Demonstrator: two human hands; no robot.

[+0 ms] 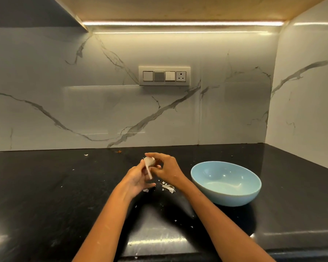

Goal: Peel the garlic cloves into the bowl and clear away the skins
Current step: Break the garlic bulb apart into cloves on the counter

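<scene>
We are holding the garlic (149, 161) above the counter (45, 195), left of the bowl (225, 183); our left hand (135, 179) is cradling it, fingers curled around it, while our right hand (164, 170) is pinching at it, probably tugging skin, though blur is hiding the detail; skins (168, 187) are lying beneath, near the bowl; pulling sharply, we are risking dropping the garlic or scattering flakes into the bowl.
</scene>
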